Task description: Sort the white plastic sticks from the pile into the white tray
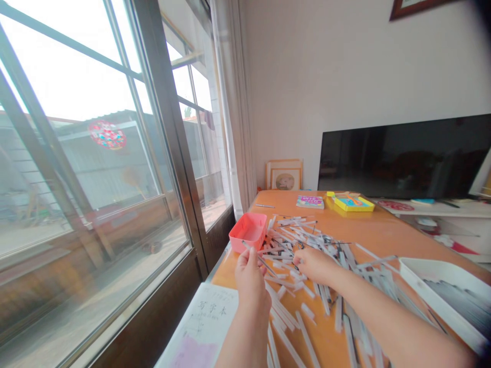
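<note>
My left hand point(250, 278) is closed in a pinch on a thin pen refill point(261, 259) that slants out past the fingers, just below a small pink tray point(249, 231). My right hand point(312, 265) lies knuckles-up on a wide heap of white pen barrels and caps point(307, 245) spread over the orange wooden table point(368, 230). Its fingers curl down into the heap; what they hold, if anything, is hidden.
A white tray point(441, 296) stands at the right. A notebook point(203, 322) lies at the table's near left corner. Two colourful boxes point(351, 203) sit at the far end before a dark TV screen point(406, 156). A large window point(95, 153) fills the left.
</note>
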Motion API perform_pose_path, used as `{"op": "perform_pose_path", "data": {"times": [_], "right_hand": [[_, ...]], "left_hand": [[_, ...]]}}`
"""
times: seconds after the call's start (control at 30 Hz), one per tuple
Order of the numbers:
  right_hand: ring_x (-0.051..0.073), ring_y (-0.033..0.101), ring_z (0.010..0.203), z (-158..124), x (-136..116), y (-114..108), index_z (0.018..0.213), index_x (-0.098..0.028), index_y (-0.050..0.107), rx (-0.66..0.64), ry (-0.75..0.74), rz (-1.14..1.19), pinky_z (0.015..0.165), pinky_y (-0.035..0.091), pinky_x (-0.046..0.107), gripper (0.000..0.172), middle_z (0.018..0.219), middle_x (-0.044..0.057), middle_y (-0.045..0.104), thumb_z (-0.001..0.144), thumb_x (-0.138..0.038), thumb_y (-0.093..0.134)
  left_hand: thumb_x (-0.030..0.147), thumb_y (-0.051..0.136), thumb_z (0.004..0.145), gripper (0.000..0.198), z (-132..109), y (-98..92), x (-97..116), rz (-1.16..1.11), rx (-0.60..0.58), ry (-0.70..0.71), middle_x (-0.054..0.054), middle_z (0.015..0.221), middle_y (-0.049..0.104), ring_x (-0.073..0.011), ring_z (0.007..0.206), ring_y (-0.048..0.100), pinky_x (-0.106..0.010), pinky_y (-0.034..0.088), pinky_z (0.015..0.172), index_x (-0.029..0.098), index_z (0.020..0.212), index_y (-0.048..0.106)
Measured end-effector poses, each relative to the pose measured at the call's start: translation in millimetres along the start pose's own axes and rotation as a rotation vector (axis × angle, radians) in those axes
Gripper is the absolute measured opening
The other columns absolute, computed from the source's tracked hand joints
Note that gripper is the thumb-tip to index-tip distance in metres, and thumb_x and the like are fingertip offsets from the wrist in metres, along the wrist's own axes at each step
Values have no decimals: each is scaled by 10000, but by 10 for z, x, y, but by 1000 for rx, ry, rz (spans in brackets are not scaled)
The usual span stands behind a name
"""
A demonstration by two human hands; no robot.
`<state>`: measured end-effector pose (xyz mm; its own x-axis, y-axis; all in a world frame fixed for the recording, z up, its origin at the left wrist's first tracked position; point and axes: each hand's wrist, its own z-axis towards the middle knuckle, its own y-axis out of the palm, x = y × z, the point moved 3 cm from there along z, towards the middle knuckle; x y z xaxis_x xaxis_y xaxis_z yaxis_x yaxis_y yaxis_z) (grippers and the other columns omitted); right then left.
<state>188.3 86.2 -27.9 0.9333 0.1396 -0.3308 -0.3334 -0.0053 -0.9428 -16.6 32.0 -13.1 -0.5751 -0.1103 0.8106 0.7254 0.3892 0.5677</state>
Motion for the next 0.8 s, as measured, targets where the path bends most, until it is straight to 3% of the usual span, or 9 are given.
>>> {"op": "perform_pose_path", "data": {"times": [0.4,0.63,0.8], "right_hand": [[177,640,835,36,-2,-21,888,-286,752,43,-21,27,691,360,250,231,859,-4,732,764,-182,586],[184,622,882,94,-157,-1,954,-290,751,79,-56,-2,693,347,261,220,981,22,702,811,-232,594],[185,606,864,175,-292,52,864,-252,736,80,-80,-36,689,333,268,127,949,31,688,820,-260,617]], "left_hand": [[482,797,716,386,-37,25,12,-47,12,-26,13,705,609,-79,574,539,-202,413,584,183,872,610],[451,777,746,351,-18,14,-11,-28,2,-25,9,732,614,-73,581,536,-195,408,581,181,893,608],[449,751,772,320,-12,17,-19,-16,-18,-14,25,714,583,-69,580,518,-191,403,581,187,854,586]]}}
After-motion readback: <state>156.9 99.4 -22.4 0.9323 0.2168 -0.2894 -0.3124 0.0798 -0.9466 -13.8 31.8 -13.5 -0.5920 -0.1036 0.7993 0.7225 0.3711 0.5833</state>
